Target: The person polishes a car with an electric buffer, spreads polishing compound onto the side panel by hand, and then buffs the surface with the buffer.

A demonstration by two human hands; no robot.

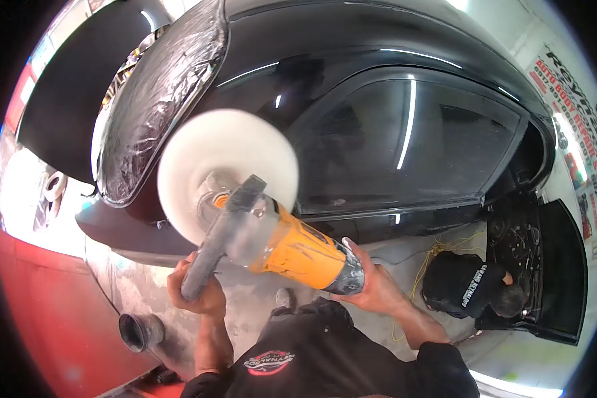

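An orange and grey power polisher (pixel 302 249) is held up before the black car (pixel 265 73), gripped at both ends. My left hand (pixel 199 290) is wrapped round its dark D-shaped front handle (pixel 209 265). The rear end of the body rests in my right hand (pixel 373 285), fingers closed round it. A round white polishing pad (pixel 229 149) on the polisher faces the car near the windshield pillar; its surface looks smeared, as if spinning. Whether it touches the paint I cannot tell. Behind the polisher, the car's dark side window (pixel 404 146) reflects a light strip.
Crinkled plastic film (pixel 159 99) covers the windshield. At the right, a person in black (pixel 461 282) crouches beside an open car door (pixel 560 272). A yellow cord (pixel 421 265) lies on the floor. A dark bucket-like container (pixel 141 331) sits lower left, by a red panel (pixel 53 312).
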